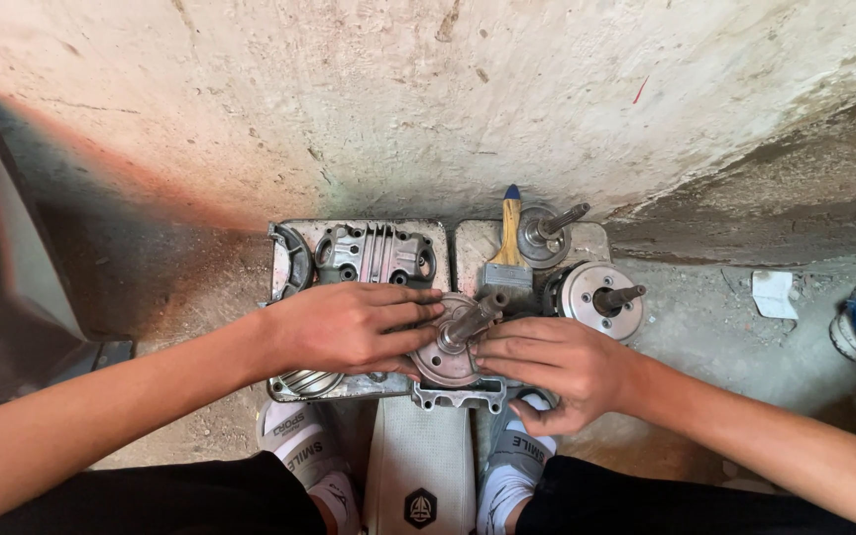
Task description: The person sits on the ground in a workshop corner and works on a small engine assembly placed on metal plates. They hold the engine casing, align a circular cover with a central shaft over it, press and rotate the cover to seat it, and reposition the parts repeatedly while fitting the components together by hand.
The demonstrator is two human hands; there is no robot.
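Left hand [349,325] spread flat, right hand [557,365] fingers together, both on shafted disc [453,347], disc's edges hidden beneath them

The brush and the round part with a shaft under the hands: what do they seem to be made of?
The brush: handle looks like pale bare wood with a blue tip, held by a grey metal band. The round part looks like cast metal, dull grey with a pinkish tint; its shaft looks like steel. Both hands, left and right, rest on it.

Wall [428,89] blocks beyond trays; bare floor [705,327] right open.
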